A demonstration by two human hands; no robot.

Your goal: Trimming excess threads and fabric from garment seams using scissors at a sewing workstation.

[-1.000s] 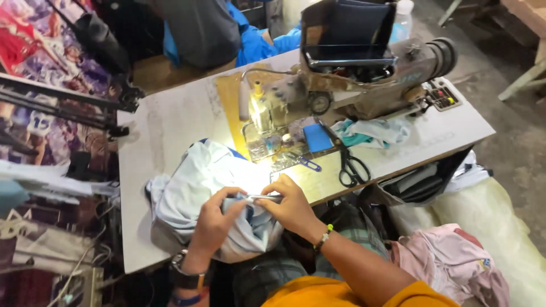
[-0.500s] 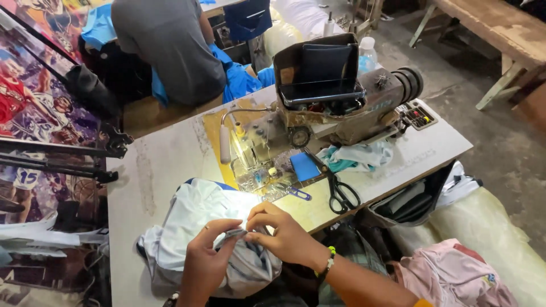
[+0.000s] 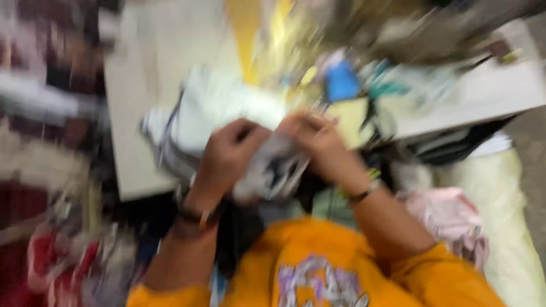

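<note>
Garment: pale blue-white fabric garment with dark trim point(image 3: 227, 108), bunched in a loose heap at the near edge of the table, its lower folds hanging over that edge toward the person. Heavy motion blur — seams and details cannot be made out.
Left hand: left hand point(image 3: 227, 156) curled closed over the near folds of the garment, fingers bent inward, knuckles up. A dark band sits on the wrist.
Right hand: right hand point(image 3: 318, 142) closed on the same bunch of fabric just beside the left hand, fingertips pinched down into the cloth. A thin dark bracelet circles the wrist.
Gap between hands: small; a grey-white fold with dark markings point(image 3: 273, 170) hangs between and below them. Whether a tool is held there cannot be told.
Table: pale flat sewing table point(image 3: 142, 113), its near edge running under the garment, its right end reaching the right side of the frame.
Yellow strip: yellow band point(image 3: 247, 34) lying on the table beyond the garment, toward the far edge.
Blue item: small bright blue block point(image 3: 341, 82) on the table behind the right hand — shape unclear in the blur.
Sleeves: orange shirt point(image 3: 318, 261) with a purple print, filling the bottom centre.
Pink cloth: pale pink fabric bundle point(image 3: 449, 216) below the table's right end, beside the right forearm.
</note>
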